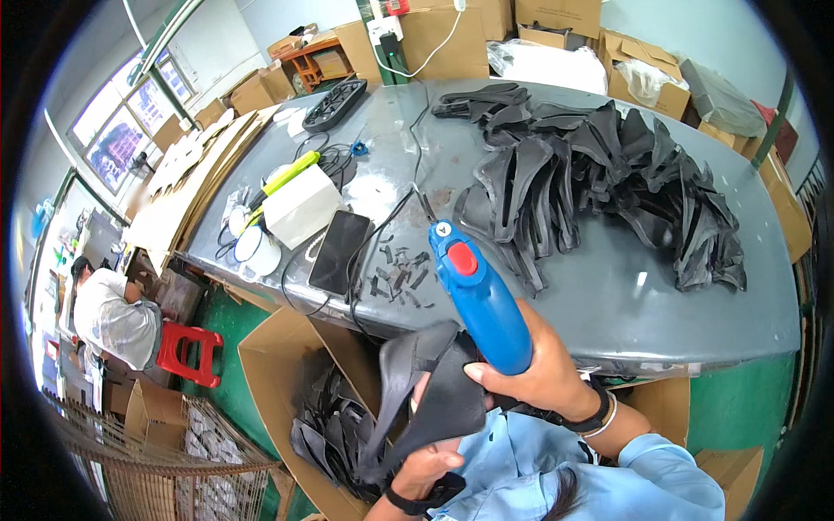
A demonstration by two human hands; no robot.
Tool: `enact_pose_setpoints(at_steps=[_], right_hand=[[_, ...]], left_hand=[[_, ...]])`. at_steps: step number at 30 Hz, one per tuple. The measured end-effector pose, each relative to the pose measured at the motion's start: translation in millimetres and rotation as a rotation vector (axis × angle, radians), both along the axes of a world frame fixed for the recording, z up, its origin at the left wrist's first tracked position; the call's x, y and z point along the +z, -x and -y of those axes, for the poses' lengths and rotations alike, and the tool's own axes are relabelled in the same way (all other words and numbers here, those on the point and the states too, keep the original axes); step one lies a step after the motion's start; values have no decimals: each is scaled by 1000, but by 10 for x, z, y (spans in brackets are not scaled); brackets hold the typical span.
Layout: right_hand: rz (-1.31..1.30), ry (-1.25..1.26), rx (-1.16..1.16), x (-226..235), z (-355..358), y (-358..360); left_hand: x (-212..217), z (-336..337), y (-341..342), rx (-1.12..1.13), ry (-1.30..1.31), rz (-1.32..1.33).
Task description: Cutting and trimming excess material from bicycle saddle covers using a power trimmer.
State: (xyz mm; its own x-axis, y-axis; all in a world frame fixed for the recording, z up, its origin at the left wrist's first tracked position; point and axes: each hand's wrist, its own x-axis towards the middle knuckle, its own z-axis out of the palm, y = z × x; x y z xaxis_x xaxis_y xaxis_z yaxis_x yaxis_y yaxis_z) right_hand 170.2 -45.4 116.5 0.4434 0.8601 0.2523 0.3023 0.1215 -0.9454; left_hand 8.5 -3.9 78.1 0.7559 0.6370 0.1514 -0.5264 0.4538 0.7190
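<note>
My right hand [549, 369] is wrapped round a blue corded power tool [488, 304] with a red button. Its cord runs from the upper end across the table, and its lower end is hidden by my hand. In my left hand [427, 467] is a black moulded saddle-shaped cover [439, 395] with a long opening, held below the table's front edge. My right thumb and the tool are close against the cover's upper edge; whether they touch it I cannot tell. Small black offcuts [402, 276] lie on the table beyond.
A large heap of similar black covers [599, 165] spreads over the grey table [695, 326]. A phone [340, 252], a white mug [258, 251] and cables lie at its left. Below stands a cardboard box [269, 356] holding more covers. A person [113, 313] sits far left near a red stool [189, 354].
</note>
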Motion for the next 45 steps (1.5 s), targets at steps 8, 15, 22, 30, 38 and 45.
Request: enact_pose_setpoints(at_steps=[8, 15, 22, 30, 38, 45], right_hand=[[478, 106, -57, -69, 211, 157], [481, 72, 80, -250, 370, 315], [506, 91, 138, -245, 390, 302], [635, 73, 140, -236, 429, 239], [744, 86, 151, -240, 437, 271], [733, 88, 171, -272, 447, 268]], left_hand=[[141, -239, -48, 667, 108, 14], [110, -289, 23, 797, -42, 187], [-10, -338, 131, 812, -162, 99], [446, -581, 492, 636, -29, -179], [725, -663, 555, 450, -34, -298], [725, -631, 447, 356, -137, -500]])
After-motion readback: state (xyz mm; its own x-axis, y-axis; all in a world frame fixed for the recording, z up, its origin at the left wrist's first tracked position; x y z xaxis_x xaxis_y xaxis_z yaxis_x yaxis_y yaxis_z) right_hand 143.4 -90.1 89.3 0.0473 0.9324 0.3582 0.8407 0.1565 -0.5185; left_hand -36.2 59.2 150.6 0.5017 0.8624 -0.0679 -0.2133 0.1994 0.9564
